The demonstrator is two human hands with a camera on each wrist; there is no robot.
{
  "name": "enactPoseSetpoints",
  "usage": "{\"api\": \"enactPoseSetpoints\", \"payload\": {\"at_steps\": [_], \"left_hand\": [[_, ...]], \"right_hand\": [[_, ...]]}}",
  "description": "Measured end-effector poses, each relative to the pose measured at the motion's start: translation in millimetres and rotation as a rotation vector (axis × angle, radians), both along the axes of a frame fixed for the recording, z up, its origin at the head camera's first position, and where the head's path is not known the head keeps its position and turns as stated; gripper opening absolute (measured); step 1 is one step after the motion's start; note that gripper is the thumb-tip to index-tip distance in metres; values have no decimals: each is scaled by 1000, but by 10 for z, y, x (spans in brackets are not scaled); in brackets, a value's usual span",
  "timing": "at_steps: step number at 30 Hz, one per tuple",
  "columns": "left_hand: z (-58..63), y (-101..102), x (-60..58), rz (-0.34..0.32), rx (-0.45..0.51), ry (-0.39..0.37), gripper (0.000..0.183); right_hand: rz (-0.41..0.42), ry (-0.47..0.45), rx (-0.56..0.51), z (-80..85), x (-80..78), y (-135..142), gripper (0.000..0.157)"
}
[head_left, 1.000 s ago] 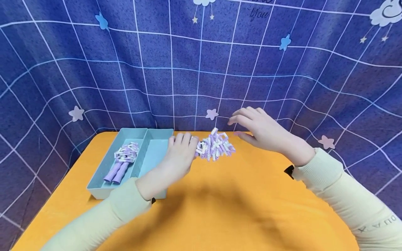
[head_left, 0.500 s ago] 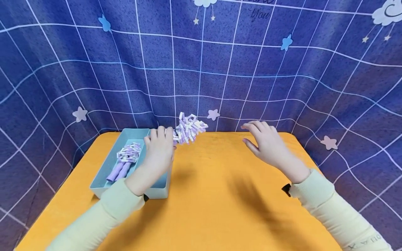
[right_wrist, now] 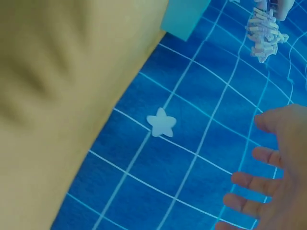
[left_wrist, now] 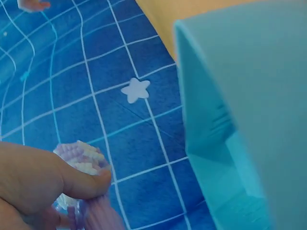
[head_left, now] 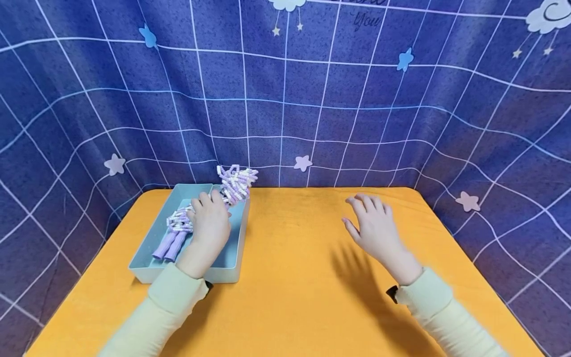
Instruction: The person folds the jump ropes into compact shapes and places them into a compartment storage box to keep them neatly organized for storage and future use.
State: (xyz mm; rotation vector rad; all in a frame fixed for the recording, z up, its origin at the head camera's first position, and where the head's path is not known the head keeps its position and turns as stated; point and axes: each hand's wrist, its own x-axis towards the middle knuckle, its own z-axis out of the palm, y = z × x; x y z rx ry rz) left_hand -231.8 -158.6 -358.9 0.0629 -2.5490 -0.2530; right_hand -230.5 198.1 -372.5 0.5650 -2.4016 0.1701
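My left hand (head_left: 208,220) grips a bundled purple-and-white beaded jump rope (head_left: 236,183) above the blue bin (head_left: 243,233). In the left wrist view the thumb presses on the bundle, and a pale purple handle (left_wrist: 103,216) shows below it. A second beaded jump rope (head_left: 171,244), with two purple handles side by side, lies in the bin's left compartment, partly hidden by my left hand. Well to the right, my right hand (head_left: 374,228) hovers over the table with its fingers spread and nothing in them.
The bin stands at the left of a table with an orange cover (head_left: 294,277); a divider runs along its inside. Behind the table and at both sides hangs a dark blue curtain (head_left: 312,114) with white grid lines and stars.
My left hand has carried the jump rope leftward from the middle of the table to above the bin. My right hand has moved slightly right and down, away from the rope.
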Motion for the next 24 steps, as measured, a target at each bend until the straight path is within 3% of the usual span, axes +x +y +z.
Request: {"api": "enactPoseSetpoints", "payload": {"at_steps": [8,17,24], "left_hand": [[-208,-40,-41,124,84,-142,51],[-465,0,-196,266,167,-299,25],[-661,6,-299,307,173,-368,20]], "right_hand": [[-34,-53,-29,-243,82,-12,44],[-28,-184,-73,-449,120,-81,47],[2,-203,-68,-522,131,-175,48]]}}
